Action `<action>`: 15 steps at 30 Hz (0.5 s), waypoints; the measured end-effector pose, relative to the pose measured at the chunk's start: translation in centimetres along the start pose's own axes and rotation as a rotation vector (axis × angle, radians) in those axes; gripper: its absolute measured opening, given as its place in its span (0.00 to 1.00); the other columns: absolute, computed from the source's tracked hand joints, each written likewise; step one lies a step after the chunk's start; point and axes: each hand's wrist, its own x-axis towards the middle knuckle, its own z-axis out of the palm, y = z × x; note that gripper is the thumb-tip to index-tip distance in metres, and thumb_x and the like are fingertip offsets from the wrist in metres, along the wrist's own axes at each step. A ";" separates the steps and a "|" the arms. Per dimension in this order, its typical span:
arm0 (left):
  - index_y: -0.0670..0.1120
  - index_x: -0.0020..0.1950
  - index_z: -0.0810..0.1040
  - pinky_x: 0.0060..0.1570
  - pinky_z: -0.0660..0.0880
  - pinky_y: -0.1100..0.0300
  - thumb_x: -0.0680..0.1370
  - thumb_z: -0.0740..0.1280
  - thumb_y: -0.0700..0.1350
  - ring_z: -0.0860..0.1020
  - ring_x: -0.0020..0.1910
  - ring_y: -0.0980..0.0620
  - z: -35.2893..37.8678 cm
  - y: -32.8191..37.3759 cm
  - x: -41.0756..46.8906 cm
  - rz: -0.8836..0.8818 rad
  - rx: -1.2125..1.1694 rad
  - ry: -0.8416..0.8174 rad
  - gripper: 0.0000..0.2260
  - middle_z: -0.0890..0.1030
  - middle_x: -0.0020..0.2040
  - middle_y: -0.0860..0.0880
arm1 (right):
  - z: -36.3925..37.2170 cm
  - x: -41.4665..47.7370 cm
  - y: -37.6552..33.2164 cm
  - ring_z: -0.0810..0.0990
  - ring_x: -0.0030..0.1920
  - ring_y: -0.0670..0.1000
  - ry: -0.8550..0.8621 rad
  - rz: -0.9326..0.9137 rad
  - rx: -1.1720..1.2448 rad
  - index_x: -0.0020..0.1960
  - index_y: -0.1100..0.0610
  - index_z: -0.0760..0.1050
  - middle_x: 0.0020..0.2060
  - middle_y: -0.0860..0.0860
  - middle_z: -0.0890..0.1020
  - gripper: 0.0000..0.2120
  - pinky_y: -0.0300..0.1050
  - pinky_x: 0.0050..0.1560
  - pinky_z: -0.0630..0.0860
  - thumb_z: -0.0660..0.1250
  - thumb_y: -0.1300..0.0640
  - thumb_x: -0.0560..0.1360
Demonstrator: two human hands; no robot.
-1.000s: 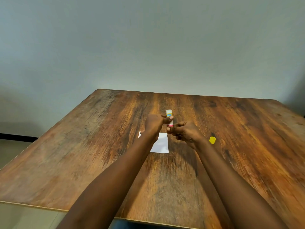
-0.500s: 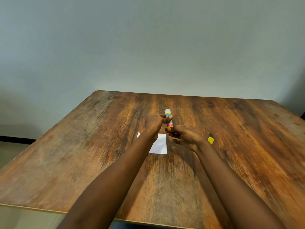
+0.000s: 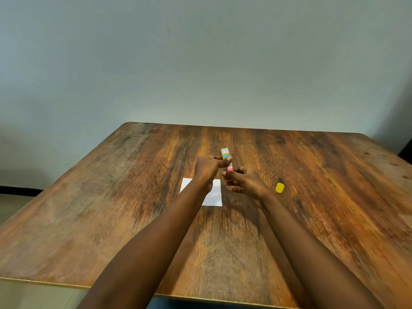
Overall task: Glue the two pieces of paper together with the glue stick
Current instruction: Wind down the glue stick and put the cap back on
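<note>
An uncapped glue stick point(image 3: 226, 157), yellow and white with a pink base, stands upright above the table. My left hand point(image 3: 208, 167) grips its middle, thumb across the barrel. My right hand point(image 3: 243, 182) pinches its pink bottom end with curled fingers. White paper point(image 3: 215, 194) lies flat on the table under and behind my hands, partly hidden by my left forearm. I can tell only one white sheet; a second piece is not distinguishable.
The yellow glue cap point(image 3: 279, 188) lies on the wooden table point(image 3: 111, 208) to the right of my right hand. A plain grey wall stands behind the table's far edge.
Both hands stay on the glue stick. My right hand's fingers have shifted around its base, and the stick has tilted very slightly.
</note>
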 end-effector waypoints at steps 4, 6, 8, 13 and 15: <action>0.35 0.52 0.81 0.37 0.69 0.65 0.71 0.73 0.41 0.78 0.42 0.54 -0.1 0.2 0.0 0.005 0.031 0.004 0.13 0.82 0.45 0.43 | -0.7 0.0 0.1 0.83 0.37 0.45 -0.085 0.044 0.000 0.46 0.59 0.81 0.38 0.52 0.86 0.09 0.38 0.36 0.73 0.65 0.56 0.76; 0.35 0.53 0.81 0.38 0.68 0.65 0.72 0.73 0.42 0.77 0.45 0.52 -0.1 0.0 0.2 0.014 0.047 0.010 0.14 0.82 0.46 0.43 | -0.8 0.1 0.1 0.83 0.35 0.46 -0.041 0.040 -0.003 0.43 0.60 0.82 0.35 0.52 0.86 0.06 0.39 0.34 0.73 0.67 0.58 0.73; 0.35 0.52 0.82 0.41 0.72 0.62 0.71 0.73 0.42 0.78 0.45 0.50 0.0 -0.3 0.2 0.030 0.073 0.033 0.14 0.82 0.47 0.42 | -0.6 0.2 0.1 0.82 0.31 0.46 0.042 0.035 -0.046 0.38 0.60 0.82 0.31 0.52 0.85 0.02 0.39 0.32 0.71 0.72 0.61 0.69; 0.39 0.51 0.83 0.47 0.76 0.56 0.71 0.73 0.46 0.80 0.43 0.51 1.4 -1.4 -0.2 0.082 0.153 0.043 0.14 0.84 0.46 0.45 | 0.1 0.7 0.6 0.74 0.28 0.49 0.321 0.028 -0.242 0.34 0.62 0.76 0.28 0.53 0.78 0.11 0.42 0.30 0.67 0.78 0.59 0.61; 0.40 0.50 0.83 0.47 0.78 0.56 0.71 0.74 0.46 0.81 0.41 0.51 1.7 -1.6 -0.2 0.074 0.122 0.040 0.12 0.85 0.46 0.42 | 0.3 0.7 1.0 0.73 0.29 0.49 0.370 -0.005 -0.280 0.35 0.61 0.77 0.27 0.51 0.77 0.13 0.42 0.31 0.66 0.79 0.56 0.61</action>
